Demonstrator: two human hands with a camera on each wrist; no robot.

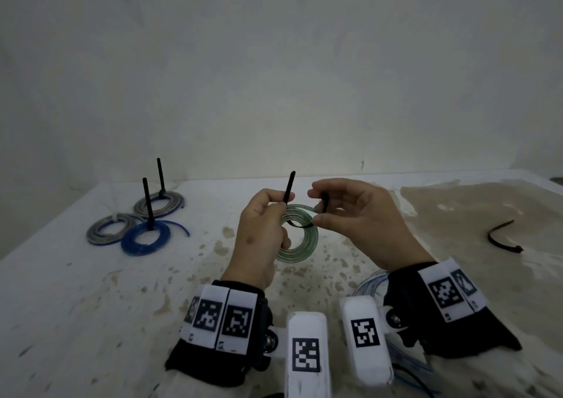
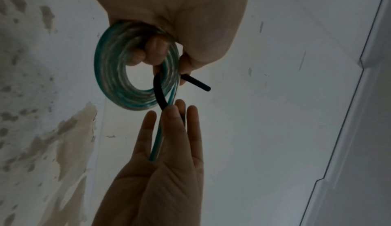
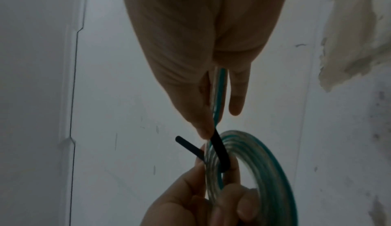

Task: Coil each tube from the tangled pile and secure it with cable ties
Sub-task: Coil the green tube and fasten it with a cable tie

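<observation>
— Hands first: what are they holding?

— Left hand [image 1: 259, 233] has its fingers [image 2: 156, 49] curled through the middle of the green tube coil [image 1: 300, 233], held up above the tabletop [image 1: 91, 306], and its thumb and forefinger pinch the upright tail of a black cable tie [image 1: 288, 187]. Right hand [image 1: 359, 215] pinches the other end of that tie between thumb and fingertips [image 3: 203, 129], just beside the coil's upper edge.

— And the tie itself?

— It loops through the coil's centre and over the windings between the two sets of fingers. A loose end of the tube [image 2: 157, 139] runs along the right palm (seen best from the wrists).

— Anything else?

— Well left of the left fingers lie three tied coils: one blue coil [image 1: 146, 239] and two grey coils [image 1: 158, 204], touching one another. Well right of the right fingers lies a spare cable tie [image 1: 502, 239]. More clear tube [image 1: 370, 285] shows under the right wrist.
</observation>
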